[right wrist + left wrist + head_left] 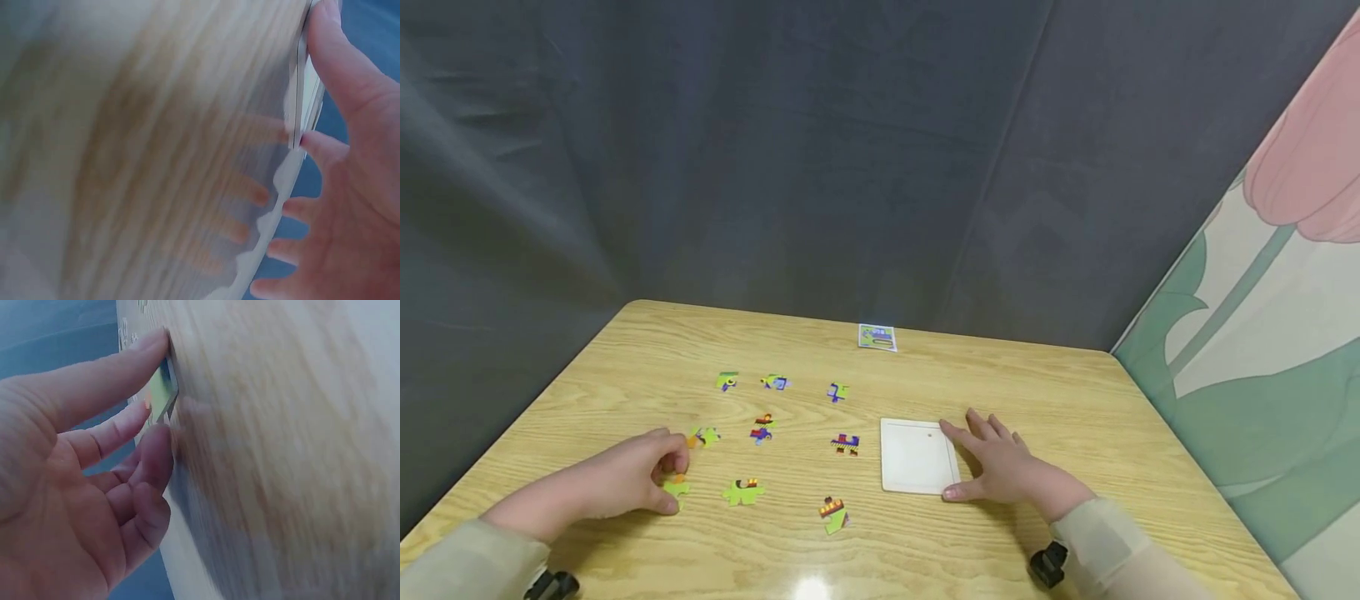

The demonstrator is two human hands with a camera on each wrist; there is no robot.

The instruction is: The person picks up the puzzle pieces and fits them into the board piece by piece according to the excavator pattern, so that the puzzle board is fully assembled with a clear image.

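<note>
On the left of the table, my left hand (613,477) holds a green puzzle piece (676,486) between thumb and fingers, low at the wood. The left wrist view shows the thumb and a fingertip of that hand (94,462) at the edges of the piece (164,390). My right hand (1000,467) lies at the right side of a square white tray (917,457), thumb by the near corner and index finger by the far one, other fingers spread. In the right wrist view, thumb and index of the hand (356,156) touch the tray's edge (299,87).
Several loose puzzle pieces lie between the hands, among them a red-and-purple one (846,443), a green one (743,492) and one with yellow dots (834,515). A small picture card (877,337) lies at the table's back edge. Dark cloth (775,167) hangs behind the table.
</note>
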